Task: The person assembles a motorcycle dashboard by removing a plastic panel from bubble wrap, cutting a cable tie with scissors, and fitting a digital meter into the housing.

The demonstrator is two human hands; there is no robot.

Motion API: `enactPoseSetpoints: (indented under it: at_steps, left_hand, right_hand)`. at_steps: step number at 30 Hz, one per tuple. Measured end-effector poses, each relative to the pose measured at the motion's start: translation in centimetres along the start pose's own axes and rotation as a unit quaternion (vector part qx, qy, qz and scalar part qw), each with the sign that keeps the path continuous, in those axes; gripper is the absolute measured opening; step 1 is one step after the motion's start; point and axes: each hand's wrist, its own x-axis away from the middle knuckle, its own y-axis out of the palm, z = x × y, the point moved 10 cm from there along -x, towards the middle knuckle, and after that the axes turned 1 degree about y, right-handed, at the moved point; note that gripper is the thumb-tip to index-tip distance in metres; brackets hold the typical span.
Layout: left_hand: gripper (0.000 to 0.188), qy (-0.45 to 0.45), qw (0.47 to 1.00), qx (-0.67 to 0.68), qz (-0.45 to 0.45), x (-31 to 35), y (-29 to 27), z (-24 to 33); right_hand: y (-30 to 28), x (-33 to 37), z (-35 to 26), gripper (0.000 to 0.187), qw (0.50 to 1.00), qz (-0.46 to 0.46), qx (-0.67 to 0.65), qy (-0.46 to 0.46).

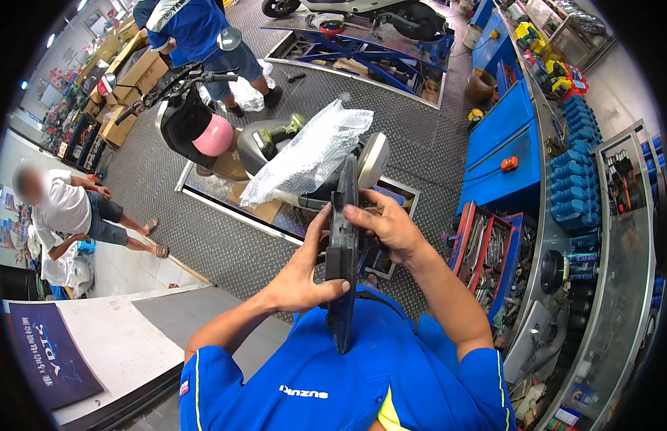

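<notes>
A long, flat black panel [341,258], seen nearly edge-on, stands upright close to my chest. My left hand [305,269] grips its left side, the thumb lying across the lower part. Higher up on the right, my right hand [387,224] holds the same panel with its thumb against the edge. Just beyond is a scooter [376,161] with a sheet of bubble wrap [312,158] draped over its rear. A green cordless drill [287,131] lies on the scooter, ahead of the wrap. A pink rounded piece [214,136] sits near the handlebars.
An open red drawer of wrenches [477,248] stands to my right, near blue cabinets [502,158]. Another scooter rests on a blue lift [369,54] at the back. One person in blue [186,32] stands by the handlebars; another in a white shirt [64,205] is at left.
</notes>
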Motion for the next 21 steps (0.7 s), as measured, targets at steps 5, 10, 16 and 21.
enactPoseSetpoints:
  at_steps: [5, 10, 16, 21]
  left_hand:
    - [0.126, -0.030, 0.999, 0.044, -0.010, -0.7, 0.8, -0.3]
    - [0.126, -0.027, 1.000, -0.012, -0.008, -1.1, 0.6, 0.9]
    - [0.126, -0.038, 0.999, -0.004, -0.005, -1.3, 0.6, 0.8]
    - [0.127, -0.022, 1.000, 0.006, -0.010, -1.4, 0.3, 0.2]
  right_hand:
    - [-1.3, -1.7, -2.3, 0.079, 0.995, 0.034, 0.074, -0.052]
    - [-1.4, -1.8, -2.7, 0.070, 0.998, 0.007, 0.066, -0.019]
    - [-1.9, -2.4, -1.3, 0.062, 0.999, 0.011, 0.027, -0.016]
    - [-1.2, -1.5, -2.9, 0.060, 0.997, -0.016, 0.071, 0.018]
